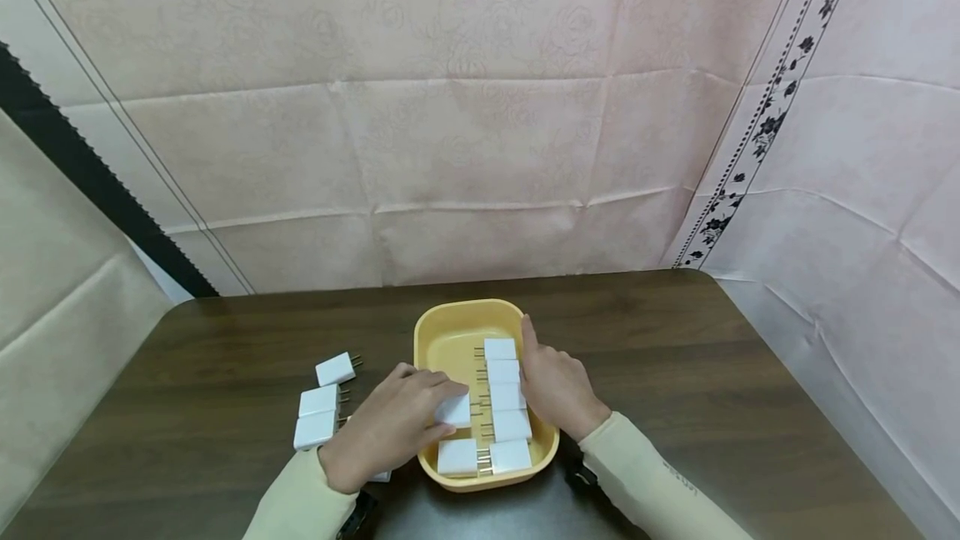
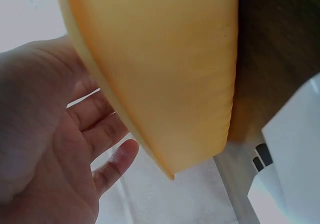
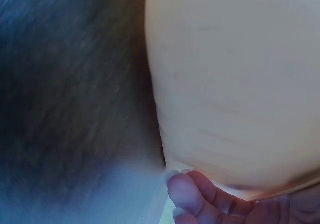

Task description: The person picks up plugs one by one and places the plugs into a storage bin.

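Just past the nearest left-column plug (image 1: 457, 457) in the yellow tray (image 1: 453, 325), pinching a white plug (image 1: 455, 412) between thumb and fingers of the left hand (image 1: 392, 417), with prongs aimed toward the right row (image 1: 507, 396), crosswise to the tray's long axis. Slightly farther, holding the rim with the right hand (image 1: 558, 383), bent-fingered.

The tray (image 1: 450, 327) sat on the counter (image 1: 637, 332), between the hands. Along its right side, five plugs (image 1: 506, 396) lay in a front-to-back column, prongs (image 1: 479, 348) directed left. Along its left side, one plug (image 1: 457, 457) lay at the front; another plug (image 1: 455, 411) was behind it, in the left hand (image 1: 401, 415). The right hand (image 1: 558, 382) was at the tray's right edge. Left of the tray, three plugs (image 1: 318, 401) lay on the counter. Behind the counter was a cloth (image 1: 487, 148).
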`<act>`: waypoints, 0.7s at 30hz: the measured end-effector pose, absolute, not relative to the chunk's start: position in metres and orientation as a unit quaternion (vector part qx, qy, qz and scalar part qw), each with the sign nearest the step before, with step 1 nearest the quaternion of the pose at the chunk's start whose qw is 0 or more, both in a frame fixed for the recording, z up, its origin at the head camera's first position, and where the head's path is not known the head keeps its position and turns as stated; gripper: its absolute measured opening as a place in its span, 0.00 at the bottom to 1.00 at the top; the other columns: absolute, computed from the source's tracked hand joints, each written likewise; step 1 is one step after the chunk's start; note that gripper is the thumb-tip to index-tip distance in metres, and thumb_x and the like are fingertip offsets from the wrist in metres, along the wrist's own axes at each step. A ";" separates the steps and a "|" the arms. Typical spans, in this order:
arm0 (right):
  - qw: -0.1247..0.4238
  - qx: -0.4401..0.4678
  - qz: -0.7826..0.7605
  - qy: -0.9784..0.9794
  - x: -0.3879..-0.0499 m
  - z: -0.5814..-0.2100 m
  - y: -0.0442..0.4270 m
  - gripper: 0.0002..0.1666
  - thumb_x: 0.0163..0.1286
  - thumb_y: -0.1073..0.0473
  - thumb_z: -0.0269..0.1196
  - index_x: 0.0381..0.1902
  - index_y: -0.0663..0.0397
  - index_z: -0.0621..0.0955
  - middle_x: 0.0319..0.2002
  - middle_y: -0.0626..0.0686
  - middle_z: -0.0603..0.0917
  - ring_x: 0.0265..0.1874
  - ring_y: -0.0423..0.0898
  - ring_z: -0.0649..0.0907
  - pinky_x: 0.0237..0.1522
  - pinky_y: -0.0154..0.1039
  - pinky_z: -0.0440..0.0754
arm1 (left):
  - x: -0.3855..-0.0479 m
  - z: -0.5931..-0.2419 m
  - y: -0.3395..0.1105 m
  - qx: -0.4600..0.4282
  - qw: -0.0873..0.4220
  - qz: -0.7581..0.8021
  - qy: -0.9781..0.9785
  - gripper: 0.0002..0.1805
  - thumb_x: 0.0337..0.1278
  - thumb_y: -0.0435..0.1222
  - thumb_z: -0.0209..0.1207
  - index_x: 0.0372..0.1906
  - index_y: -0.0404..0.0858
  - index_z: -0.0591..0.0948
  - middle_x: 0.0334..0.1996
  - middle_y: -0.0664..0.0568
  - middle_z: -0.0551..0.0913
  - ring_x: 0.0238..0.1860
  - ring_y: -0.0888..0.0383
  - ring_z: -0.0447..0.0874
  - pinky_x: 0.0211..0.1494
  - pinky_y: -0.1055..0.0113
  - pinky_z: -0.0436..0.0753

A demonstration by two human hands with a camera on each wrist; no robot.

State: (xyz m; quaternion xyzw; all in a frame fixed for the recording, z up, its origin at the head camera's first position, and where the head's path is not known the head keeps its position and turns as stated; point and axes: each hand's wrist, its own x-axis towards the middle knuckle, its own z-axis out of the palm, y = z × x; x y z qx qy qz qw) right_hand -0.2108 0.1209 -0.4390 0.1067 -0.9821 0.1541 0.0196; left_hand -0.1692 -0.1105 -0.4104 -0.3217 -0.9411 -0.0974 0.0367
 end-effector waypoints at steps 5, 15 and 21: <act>0.024 0.110 0.150 -0.982 -0.210 -0.439 0.121 0.42 0.77 0.58 0.57 0.80 0.62 0.52 0.19 0.48 0.72 0.12 0.42 0.71 0.16 0.35 0.64 | -0.170 -0.412 -0.110 -0.323 0.029 -0.098 -0.941 0.24 0.55 0.45 0.72 0.57 0.46 0.84 0.53 0.55 0.87 0.55 0.59 0.84 0.55 0.58 0.74; 0.022 0.107 0.153 -0.982 -0.212 -0.437 0.120 0.42 0.77 0.58 0.56 0.80 0.62 0.51 0.19 0.48 0.72 0.12 0.43 0.71 0.16 0.36 0.65 | -0.172 -0.414 -0.108 -0.304 0.051 -0.090 -0.947 0.23 0.53 0.45 0.73 0.54 0.46 0.86 0.50 0.55 0.88 0.51 0.61 0.84 0.56 0.56 0.73; 0.018 0.106 0.154 -0.982 -0.211 -0.438 0.121 0.42 0.77 0.58 0.56 0.80 0.61 0.51 0.18 0.48 0.71 0.12 0.43 0.71 0.16 0.35 0.64 | -0.170 -0.414 -0.107 -0.293 0.044 -0.101 -0.950 0.23 0.52 0.45 0.74 0.54 0.46 0.86 0.49 0.54 0.88 0.52 0.57 0.84 0.58 0.52 0.72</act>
